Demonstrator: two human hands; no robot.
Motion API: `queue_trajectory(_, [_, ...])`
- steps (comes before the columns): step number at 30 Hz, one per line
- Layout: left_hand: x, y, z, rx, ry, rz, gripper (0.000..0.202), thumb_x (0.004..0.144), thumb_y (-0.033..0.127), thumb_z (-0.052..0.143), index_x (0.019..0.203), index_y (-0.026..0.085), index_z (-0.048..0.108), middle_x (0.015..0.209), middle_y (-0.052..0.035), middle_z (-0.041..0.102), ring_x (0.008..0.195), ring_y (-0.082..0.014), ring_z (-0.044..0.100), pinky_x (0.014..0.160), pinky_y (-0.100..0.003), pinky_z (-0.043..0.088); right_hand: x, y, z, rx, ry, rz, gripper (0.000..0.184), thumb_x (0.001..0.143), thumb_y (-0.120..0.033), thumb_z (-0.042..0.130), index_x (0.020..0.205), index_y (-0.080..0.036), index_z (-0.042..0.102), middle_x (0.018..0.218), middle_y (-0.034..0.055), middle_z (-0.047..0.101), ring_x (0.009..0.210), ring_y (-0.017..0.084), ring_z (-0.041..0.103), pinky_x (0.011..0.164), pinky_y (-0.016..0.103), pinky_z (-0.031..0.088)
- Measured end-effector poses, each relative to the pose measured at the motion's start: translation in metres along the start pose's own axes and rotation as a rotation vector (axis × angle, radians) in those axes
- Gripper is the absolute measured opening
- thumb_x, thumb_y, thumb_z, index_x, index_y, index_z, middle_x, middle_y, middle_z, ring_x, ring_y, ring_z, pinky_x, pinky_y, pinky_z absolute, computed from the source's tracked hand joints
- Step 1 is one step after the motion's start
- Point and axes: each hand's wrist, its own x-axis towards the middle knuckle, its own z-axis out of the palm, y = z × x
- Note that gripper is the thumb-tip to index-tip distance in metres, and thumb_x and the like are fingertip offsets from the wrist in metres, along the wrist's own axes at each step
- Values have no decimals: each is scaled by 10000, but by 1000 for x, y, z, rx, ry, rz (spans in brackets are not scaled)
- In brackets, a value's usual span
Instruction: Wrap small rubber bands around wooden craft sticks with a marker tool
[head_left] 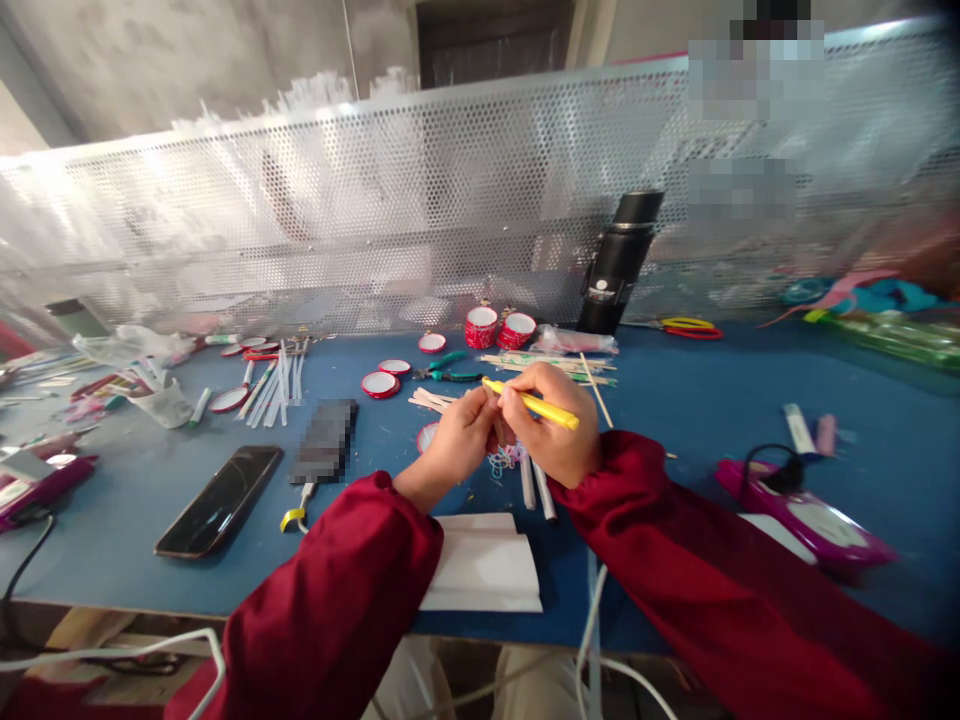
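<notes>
Yellow pen-like tool point(551, 410) slants across the right hand point(561, 430) of a worker in dark red sleeves, held above a blue tabletop point(697, 400) in front of a perforated metal screen. The left hand point(459, 440) meets it at close quarters, its fingertips drawn together around a slim brownish piece point(500, 432) mostly hidden by the fingers. Handling of this kind would seem to call for a firm, quiet pinch on the left, with the slim brownish piece braced near its working spot, while the right fingers guide the tool in small, light movements. Resting the two hands against each other would likely steady the tip, and fingertips are best placed clear of its path.

The right grip is clamped on the tool in a writing-style hold, thumb and forefinger toward the front. One end points left, past the fingertips and over the left thumb; the thicker end emerges beside the right knuckles. Whether the tip touches the slim brownish piece cannot be told from this angle.

Just beyond the hands lie teal-handled pliers point(454, 376) and two stacks of red-rimmed discs point(498, 329). Nearer the worker, a tangle of colored loops point(504, 462) and pale tubes point(536, 485) show below the hands, with a folded white sheet point(487, 565) between the forearms.
</notes>
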Motion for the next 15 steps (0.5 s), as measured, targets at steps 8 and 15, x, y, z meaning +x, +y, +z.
queue_trajectory(8, [1, 5, 2, -21, 21, -2, 513, 923, 668, 496, 726, 195, 481, 560, 28, 549, 445, -79, 425, 458, -230, 341, -1, 2, 0, -1, 7, -6, 107, 909, -260, 593, 809, -246, 559, 746, 11, 643, 701, 183, 609, 640, 318, 468])
queue_trajectory(15, [0, 3, 1, -39, 33, -14, 492, 918, 656, 517, 745, 196, 479, 574, 31, 556, 456, -75, 430, 464, -227, 338, -1, 0, -1, -19, 13, -9, 119, 914, -264, 587, 804, -250, 545, 730, 8, 631, 685, 180, 601, 628, 319, 460])
